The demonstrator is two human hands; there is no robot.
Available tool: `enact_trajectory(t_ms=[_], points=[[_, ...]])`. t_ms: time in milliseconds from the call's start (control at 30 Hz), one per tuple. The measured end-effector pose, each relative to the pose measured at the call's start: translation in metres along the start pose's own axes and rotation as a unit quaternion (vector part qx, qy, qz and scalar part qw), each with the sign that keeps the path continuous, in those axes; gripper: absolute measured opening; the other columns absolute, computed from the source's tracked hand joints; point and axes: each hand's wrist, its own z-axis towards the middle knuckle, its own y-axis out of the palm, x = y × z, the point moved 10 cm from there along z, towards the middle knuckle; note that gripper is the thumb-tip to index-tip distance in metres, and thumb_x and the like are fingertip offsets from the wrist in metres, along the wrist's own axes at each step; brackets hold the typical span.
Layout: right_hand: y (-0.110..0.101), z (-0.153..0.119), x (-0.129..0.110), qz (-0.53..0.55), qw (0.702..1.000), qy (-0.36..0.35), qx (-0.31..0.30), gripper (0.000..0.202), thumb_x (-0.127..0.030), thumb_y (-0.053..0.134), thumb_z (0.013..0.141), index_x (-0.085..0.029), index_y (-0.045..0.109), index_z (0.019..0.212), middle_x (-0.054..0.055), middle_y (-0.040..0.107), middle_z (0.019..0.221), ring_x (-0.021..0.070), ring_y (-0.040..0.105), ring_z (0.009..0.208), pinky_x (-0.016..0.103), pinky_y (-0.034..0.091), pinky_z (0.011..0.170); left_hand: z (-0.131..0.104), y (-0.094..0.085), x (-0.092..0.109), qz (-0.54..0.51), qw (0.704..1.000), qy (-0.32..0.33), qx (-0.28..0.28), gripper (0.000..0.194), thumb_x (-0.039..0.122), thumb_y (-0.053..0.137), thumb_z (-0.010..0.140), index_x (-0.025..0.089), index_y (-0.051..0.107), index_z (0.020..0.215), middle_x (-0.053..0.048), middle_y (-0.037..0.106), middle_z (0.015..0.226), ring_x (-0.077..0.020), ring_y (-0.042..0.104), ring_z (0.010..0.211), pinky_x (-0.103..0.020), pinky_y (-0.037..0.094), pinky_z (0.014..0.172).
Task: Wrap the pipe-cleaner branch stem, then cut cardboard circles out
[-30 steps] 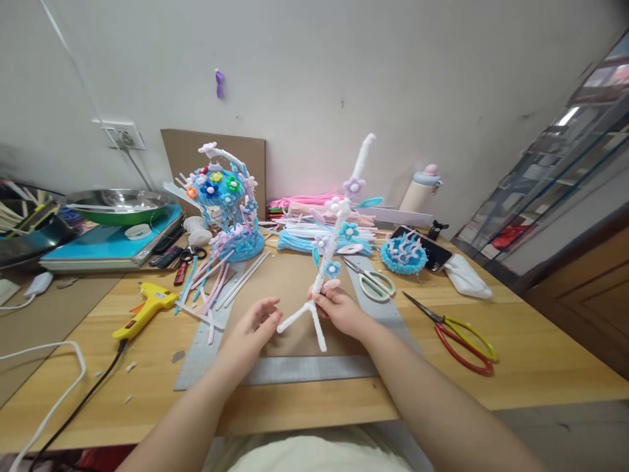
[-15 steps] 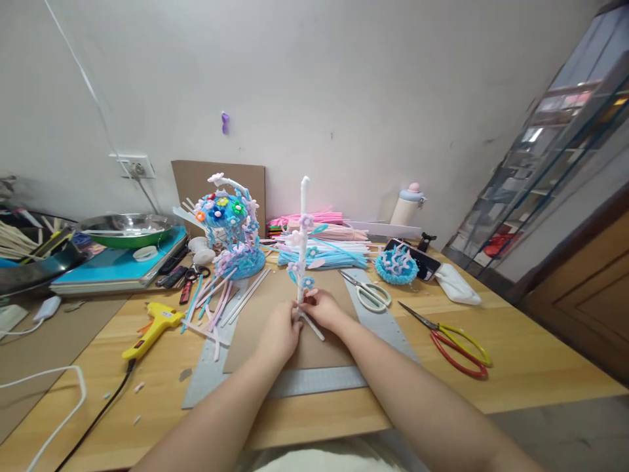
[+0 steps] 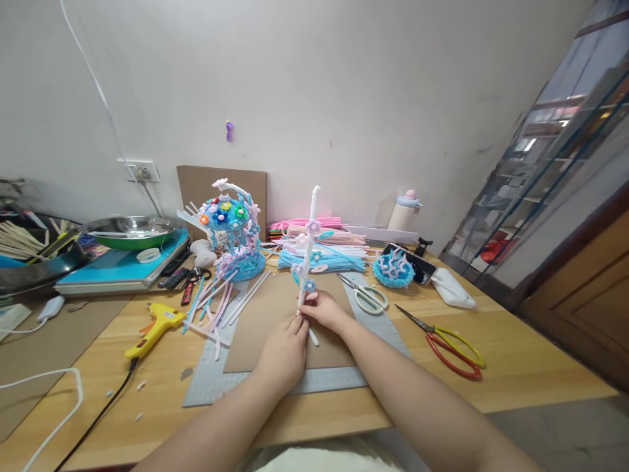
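Note:
A white pipe-cleaner stem (image 3: 313, 208) stands tilted slightly right, dotted with pale purple and blue flowers and small leaves. My right hand (image 3: 322, 310) pinches it low down, just beneath a blue flower (image 3: 309, 285). Close under that grip, my left hand (image 3: 285, 351) is closed around the stem's base, its fingers partly hiding it. One short white end (image 3: 313, 337) pokes out below the fingers. Beneath both hands lies a brown cardboard sheet (image 3: 250, 341) on a grey cutting mat (image 3: 206, 387).
Left are a yellow glue gun (image 3: 157, 328), loose pipe-cleaner pieces (image 3: 216, 305) and a flowered blue jellyfish-like craft (image 3: 228, 219). Behind lie pipe-cleaner bundles (image 3: 324, 259). On the right are white-handled scissors (image 3: 371, 298), red-and-yellow scissors (image 3: 452, 351), a blue fuzzy piece (image 3: 393, 269) and a phone (image 3: 420, 267).
The stem has gone from nearly upright to leaning right at its top. My left hand has turned over its base, covering more of the lower ends. The camera view has shifted slightly.

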Motion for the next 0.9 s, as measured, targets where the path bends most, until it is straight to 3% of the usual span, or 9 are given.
enact_trajectory(t_ms=[133, 400, 700, 900], points=[[-0.005, 0.001, -0.007, 0.033, 0.999, -0.001, 0.015, 0.021, -0.021, 0.061, 0.074, -0.013, 0.064, 0.093, 0.005, 0.069, 0.084, 0.0162, 0.064, 0.074, 0.027, 0.05, 0.068, -0.001, 0.002, 0.0, 0.021, 1.0, 0.002, 0.0, 0.045, 0.011, 0.037, 0.084, 0.011, 0.047, 0.128, -0.015, 0.048, 0.135, -0.0245, 0.043, 0.124, -0.04, 0.036, 0.102], [-0.005, 0.003, -0.013, 0.028, 0.999, -0.029, -0.002, 0.017, -0.025, 0.06, 0.073, -0.015, 0.068, 0.084, 0.006, 0.071, 0.077, 0.0174, 0.064, 0.069, 0.027, 0.05, 0.064, -0.002, 0.003, 0.0, 0.028, 1.0, 0.002, -0.008, 0.047, 0.01, 0.037, 0.082, 0.011, 0.047, 0.128, -0.016, 0.05, 0.132, -0.0248, 0.046, 0.122, -0.039, 0.041, 0.099], [-0.009, -0.003, -0.025, -0.061, 0.991, -0.119, 0.019, 0.016, -0.03, 0.06, 0.075, -0.018, 0.067, 0.082, 0.004, 0.07, 0.082, 0.0179, 0.062, 0.076, 0.029, 0.047, 0.071, 0.0, 0.011, -0.005, 0.024, 0.999, -0.023, -0.04, 0.047, 0.014, 0.037, 0.084, 0.007, 0.045, 0.13, -0.017, 0.047, 0.135, -0.0261, 0.043, 0.124, -0.039, 0.036, 0.103], [-0.005, -0.005, -0.024, -0.139, 0.981, -0.132, 0.009, 0.015, -0.031, 0.057, 0.079, -0.021, 0.068, 0.08, 0.002, 0.069, 0.082, 0.0171, 0.061, 0.077, 0.027, 0.046, 0.071, 0.002, 0.011, -0.007, 0.001, 0.997, -0.053, -0.06, 0.046, 0.015, 0.038, 0.084, 0.008, 0.046, 0.129, -0.017, 0.046, 0.136, -0.028, 0.044, 0.123, -0.039, 0.037, 0.102]])
